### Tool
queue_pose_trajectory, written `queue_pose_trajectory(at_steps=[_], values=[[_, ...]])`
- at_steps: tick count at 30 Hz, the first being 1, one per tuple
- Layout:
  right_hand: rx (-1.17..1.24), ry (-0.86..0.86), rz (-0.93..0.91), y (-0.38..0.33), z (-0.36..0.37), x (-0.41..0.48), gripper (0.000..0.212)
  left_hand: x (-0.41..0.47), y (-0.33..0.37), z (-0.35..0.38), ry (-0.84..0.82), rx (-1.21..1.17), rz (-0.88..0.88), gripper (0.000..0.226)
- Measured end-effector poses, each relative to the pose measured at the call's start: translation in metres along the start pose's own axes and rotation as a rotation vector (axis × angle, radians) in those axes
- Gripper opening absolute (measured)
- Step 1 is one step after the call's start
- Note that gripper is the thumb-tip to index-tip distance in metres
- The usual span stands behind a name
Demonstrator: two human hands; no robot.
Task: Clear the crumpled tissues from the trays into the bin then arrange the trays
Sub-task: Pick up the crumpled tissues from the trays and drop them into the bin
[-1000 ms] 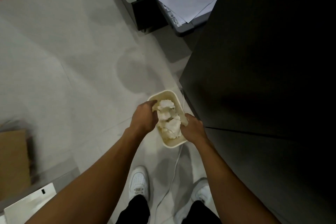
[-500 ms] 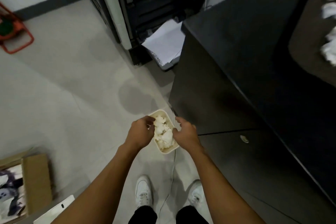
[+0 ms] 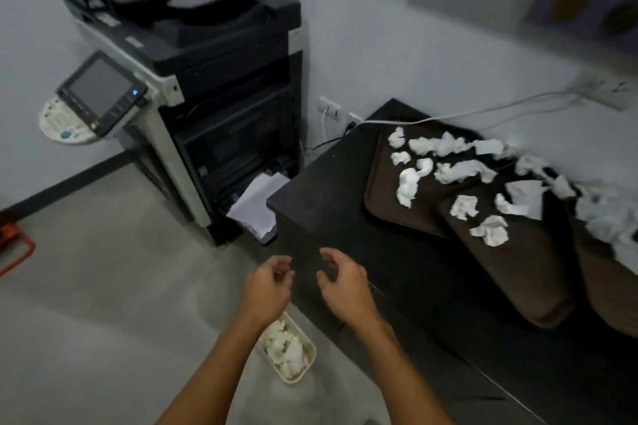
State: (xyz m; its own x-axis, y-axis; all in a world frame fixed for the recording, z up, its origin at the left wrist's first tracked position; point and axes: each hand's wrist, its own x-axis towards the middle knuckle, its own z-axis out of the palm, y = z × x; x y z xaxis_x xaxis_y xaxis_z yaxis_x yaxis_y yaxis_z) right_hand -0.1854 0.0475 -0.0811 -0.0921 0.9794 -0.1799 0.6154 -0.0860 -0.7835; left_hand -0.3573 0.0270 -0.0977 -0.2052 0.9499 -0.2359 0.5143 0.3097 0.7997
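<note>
White tissues (image 3: 407, 183) lie across the brown trays (image 3: 385, 207), forward and right of me. My right hand (image 3: 341, 286) is nearer; it and my left hand (image 3: 267, 286) are empty, fingers loosely curled. Bin (image 3: 312, 354) sits below them.

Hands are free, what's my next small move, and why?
Probably reach the right hand to the crumpled tissues on the near brown tray: that hand holds nothing, tissues litter it, and the bin sits just below.
</note>
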Motion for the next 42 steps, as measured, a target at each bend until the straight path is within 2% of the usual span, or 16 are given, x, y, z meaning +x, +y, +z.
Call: queue_pose_trajectory(at_steps=[10,16,21,32,42], values=[[0.054,0.319,-0.049,-0.022,-0.147,-0.031,0.045,-0.004,0.146,0.019,-0.088,-0.024,0.342,0.025],[0.069,0.471,-0.005,0.004,-0.217,-0.049,0.045,-0.012,0.219,0.064,-0.188,-0.046,0.457,0.026],[0.034,0.53,0.039,0.032,-0.265,-0.048,0.042,-0.007,0.262,0.104,-0.225,-0.066,0.517,0.026],[-0.058,0.451,0.016,0.096,-0.307,0.009,0.046,0.027,0.303,0.172,-0.254,-0.028,0.493,0.027],[-0.26,0.223,0.026,0.133,-0.294,0.052,0.035,0.053,0.302,0.202,-0.201,0.045,0.436,0.028]])
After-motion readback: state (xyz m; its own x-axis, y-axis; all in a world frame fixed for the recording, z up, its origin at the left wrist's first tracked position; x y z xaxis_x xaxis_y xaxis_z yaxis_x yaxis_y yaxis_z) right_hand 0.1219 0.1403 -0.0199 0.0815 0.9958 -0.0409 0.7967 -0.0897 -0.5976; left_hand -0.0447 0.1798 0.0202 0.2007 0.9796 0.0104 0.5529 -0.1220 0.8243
